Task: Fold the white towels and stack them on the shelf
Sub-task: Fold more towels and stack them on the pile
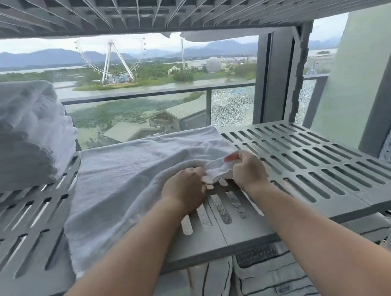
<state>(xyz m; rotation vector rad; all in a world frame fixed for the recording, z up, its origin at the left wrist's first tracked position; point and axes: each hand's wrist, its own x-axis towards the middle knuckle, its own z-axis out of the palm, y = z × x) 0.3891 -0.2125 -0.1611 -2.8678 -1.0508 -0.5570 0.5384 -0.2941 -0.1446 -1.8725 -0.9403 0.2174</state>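
Towel (127,179) is lying spread on the slatted shelf (318,154), and I should be pulling its edge straight so the corners meet evenly. Its bunched right corner is sitting between my left hand (185,190) and right hand (246,170), both pinching it, close together.
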